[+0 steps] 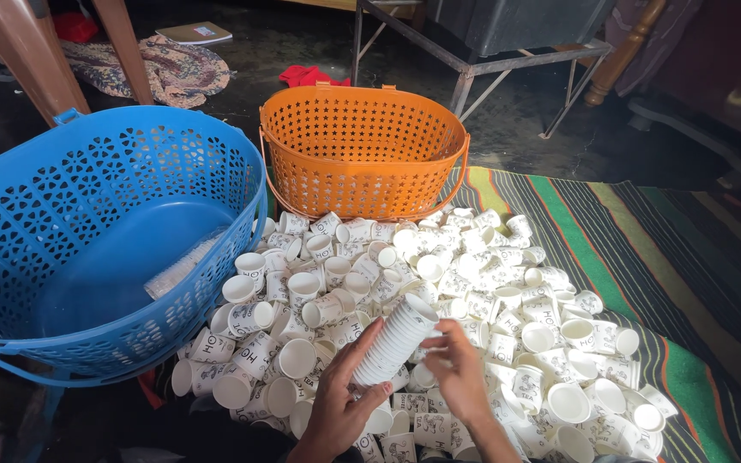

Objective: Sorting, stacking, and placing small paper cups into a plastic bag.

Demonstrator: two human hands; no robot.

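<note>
above the heap of paper cups [490,283], both hands [400,386] grip a ribbed white cup stack [394,339].

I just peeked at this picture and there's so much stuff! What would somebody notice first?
First, the big heap of small white paper cups spilled across the striped mat, filling the middle. Behind it stand two bright plastic baskets with holes: a blue basket on the left, tipped toward the heap, and an orange basket upright at the back. At the bottom, the left hand grips a nested stack of cups while the right hand touches it.
</note>
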